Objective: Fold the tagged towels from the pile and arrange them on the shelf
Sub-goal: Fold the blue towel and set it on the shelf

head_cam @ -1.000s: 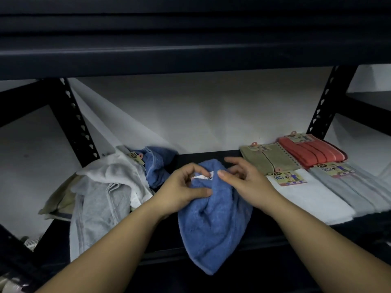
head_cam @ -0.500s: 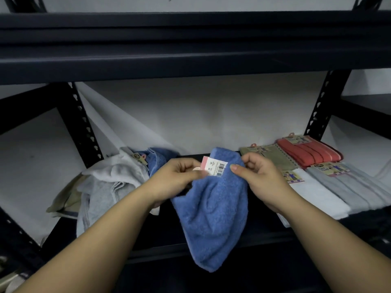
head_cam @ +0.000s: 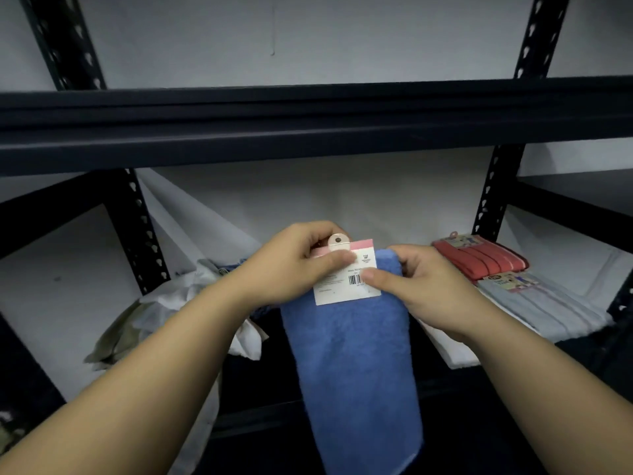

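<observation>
Blue terry-cloth towel (head_cam: 352, 365) held up in front of the dark metal shelf (head_cam: 308, 132), hanging long and narrow from its top edge, probably so that the weight pulls the cloth straight before folding. White and pink paper tag with a barcode (head_cam: 347, 275) lying flat against the upper front of the towel, turned to the camera, perhaps for reading it or for keeping it on the outside of the fold. Left hand (head_cam: 294, 265) curled around the top left corner, thumb pressed on the face of the tag, other fingers behind the cloth; a small round beige hanger tab (head_cam: 337, 241) sticking out just above this hand. Right hand (head_cam: 428, 289) gripping the top right edge of the towel, thumb tip touching the barcode part of the tag, fingers wrapped behind. Both grips closed and narrow, a pinch rather than a full fist, enough to carry the light cloth. To the left, on the lower shelf board, a loose pile of white and grey unfolded towels (head_cam: 178, 303), waiting. To the right, already folded and laid flat with tags on top: a coral-red ribbed towel (head_cam: 479, 257) at the back, a pale grey-blue towel (head_cam: 548, 310) just in front of it. Space for the blue one seems to be next to these.
</observation>
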